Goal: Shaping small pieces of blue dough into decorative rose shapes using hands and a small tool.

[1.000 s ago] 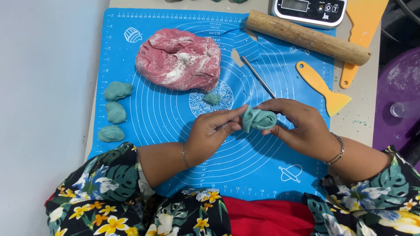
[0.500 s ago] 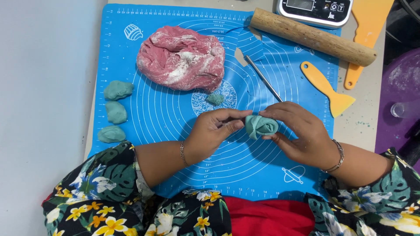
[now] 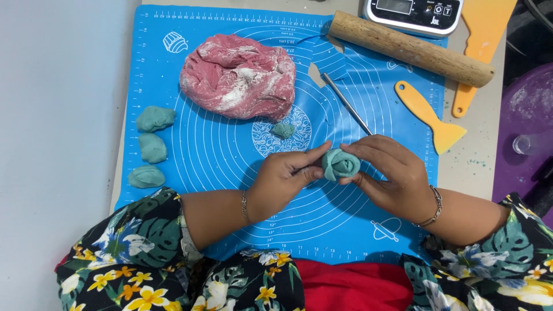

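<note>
Dough roll (image 3: 341, 164) between both hands.

Digital kitchen scale, grey with dark display (image 3: 412, 11): upper part cut off by top edge. Flat orange plastic scraper (image 3: 483, 40): blade cut at top edge. Translucent purple plastic tub (image 3: 527, 126): runs off right edge. Rolled teal dough piece (image 3: 340, 164): underside hidden by fingers. Thin metal tool (image 3: 347, 103): lower end hidden behind right hand (image 3: 391, 175).

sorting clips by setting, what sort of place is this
Probably a home kitchen or baking table: a blue baking mat, a wooden rolling pin, and a digital scale. Both hands, left hand and right hand, shape a teal dough roll.
</note>
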